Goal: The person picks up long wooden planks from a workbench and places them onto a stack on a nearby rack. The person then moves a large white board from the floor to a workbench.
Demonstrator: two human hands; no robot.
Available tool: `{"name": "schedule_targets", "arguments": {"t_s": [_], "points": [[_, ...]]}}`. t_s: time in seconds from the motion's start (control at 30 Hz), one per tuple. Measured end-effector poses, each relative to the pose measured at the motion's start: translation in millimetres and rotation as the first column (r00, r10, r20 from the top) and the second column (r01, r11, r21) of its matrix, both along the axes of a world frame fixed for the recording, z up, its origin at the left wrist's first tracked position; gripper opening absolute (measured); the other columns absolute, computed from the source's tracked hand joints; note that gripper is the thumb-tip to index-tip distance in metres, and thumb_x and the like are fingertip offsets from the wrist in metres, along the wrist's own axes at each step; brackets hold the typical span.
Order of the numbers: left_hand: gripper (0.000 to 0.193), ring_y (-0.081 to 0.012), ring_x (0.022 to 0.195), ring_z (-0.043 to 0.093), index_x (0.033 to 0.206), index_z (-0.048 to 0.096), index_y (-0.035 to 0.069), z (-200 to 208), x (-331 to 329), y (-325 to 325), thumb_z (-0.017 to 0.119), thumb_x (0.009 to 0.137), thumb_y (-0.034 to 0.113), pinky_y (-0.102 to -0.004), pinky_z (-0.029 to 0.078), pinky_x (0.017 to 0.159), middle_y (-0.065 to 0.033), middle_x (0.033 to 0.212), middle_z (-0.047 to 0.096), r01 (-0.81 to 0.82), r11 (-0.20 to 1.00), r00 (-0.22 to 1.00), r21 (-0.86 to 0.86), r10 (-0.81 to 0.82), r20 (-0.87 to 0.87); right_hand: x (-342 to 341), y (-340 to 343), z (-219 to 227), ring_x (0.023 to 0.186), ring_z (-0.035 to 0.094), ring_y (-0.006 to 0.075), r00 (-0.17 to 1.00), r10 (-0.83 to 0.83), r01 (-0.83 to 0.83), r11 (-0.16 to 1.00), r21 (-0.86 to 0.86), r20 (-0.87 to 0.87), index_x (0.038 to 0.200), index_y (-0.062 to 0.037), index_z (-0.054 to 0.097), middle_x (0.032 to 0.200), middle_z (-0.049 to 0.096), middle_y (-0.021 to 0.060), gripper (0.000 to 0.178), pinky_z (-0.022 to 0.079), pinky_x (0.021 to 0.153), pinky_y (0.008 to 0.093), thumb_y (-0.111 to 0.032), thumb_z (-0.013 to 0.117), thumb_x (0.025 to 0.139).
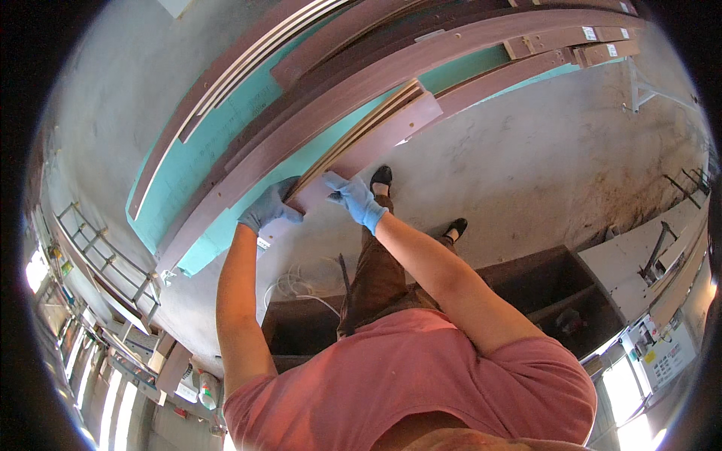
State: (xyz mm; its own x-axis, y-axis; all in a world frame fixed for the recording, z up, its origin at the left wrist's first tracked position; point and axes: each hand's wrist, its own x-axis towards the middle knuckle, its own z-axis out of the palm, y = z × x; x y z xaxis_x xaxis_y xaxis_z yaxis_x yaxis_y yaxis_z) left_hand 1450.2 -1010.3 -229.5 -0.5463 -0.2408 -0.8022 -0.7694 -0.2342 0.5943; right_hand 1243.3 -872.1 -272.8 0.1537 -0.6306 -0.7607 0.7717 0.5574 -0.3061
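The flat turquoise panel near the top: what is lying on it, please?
Long brown boards lie across the flat turquoise panel. A short stack of brown boards, at the blue-gloved left hand and right hand, overlaps its near edge. Whatever is beneath the boards is hidden.

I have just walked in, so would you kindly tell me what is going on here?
A person in a pink shirt is handling a short stack of boards at the near edge of a turquoise surface. The gloved left hand grips the stack's near end, and the gloved right hand touches its pinkish side. Longer brown boards lie on the surface beyond. I cannot tell whether the stack rests on anything.
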Motion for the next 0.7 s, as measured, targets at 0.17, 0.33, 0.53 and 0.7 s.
{"name": "schedule_targets", "arguments": {"t_s": [0.17,0.33,0.53,0.7], "points": [[0.112,-0.0256,0.134,0.051,0.148,0.048,0.003,-4.5,45.5,-8.5,0.093,0.046,0.005,-0.0370,0.037,0.117,-0.0118,0.146,0.056,-0.008,0.998,0.994,0.062,0.002,0.108,65.6,2.8,-21.2,0.116,0.062,0.0145,0.996,-0.011,0.012,1.000,-0.007,0.093,0.134,-0.0069,0.063,0.133,0.065,0.0014,0.039,0.051,0.098,0.0335,-0.027,0.064,0.100],[0.103,-0.0306,0.138,0.049,0.150,0.045,0.004,-25.3,91.9,-9.1,0.089,0.057,0.017,-0.0412,0.039,0.115,-0.0152,0.147,0.054,0.126,0.964,0.985,-0.235,-0.094,0.145,108.8,-7.8,-59.8,0.116,0.061,0.0147,0.980,-0.088,0.085,0.996,0.023,0.178,0.136,-0.0060,0.062,0.133,0.065,0.0026,0.038,0.051,0.096,0.0333,-0.022,0.062,0.101],[0.098,-0.0345,0.132,0.053,0.149,0.046,0.008,-10.0,79.8,44.9,0.088,0.069,0.048,-0.0484,0.042,0.111,-0.0217,0.143,0.055,0.216,0.719,0.808,-0.661,0.249,0.534,91.8,-39.7,-60.4,0.102,0.068,0.0197,0.963,-0.250,0.234,0.960,0.156,0.097,0.121,-0.0053,0.066,0.118,0.070,0.0072,0.035,0.059,0.081,0.0351,-0.023,0.074,0.092],[0.092,-0.0375,0.133,0.051,0.145,0.042,0.004,-36.1,78.4,127.7,0.079,0.081,0.058,-0.0528,0.046,0.107,-0.0256,0.142,0.051,-0.747,-0.157,-0.133,-0.646,0.987,-0.087,82.6,-52.6,-46.3,0.100,0.069,0.0234,0.973,-0.203,0.183,0.967,0.176,0.105,0.125,-0.0059,0.064,0.118,0.068,0.0092,0.039,0.060,0.086,0.0388,-0.024,0.075,0.092]]}}
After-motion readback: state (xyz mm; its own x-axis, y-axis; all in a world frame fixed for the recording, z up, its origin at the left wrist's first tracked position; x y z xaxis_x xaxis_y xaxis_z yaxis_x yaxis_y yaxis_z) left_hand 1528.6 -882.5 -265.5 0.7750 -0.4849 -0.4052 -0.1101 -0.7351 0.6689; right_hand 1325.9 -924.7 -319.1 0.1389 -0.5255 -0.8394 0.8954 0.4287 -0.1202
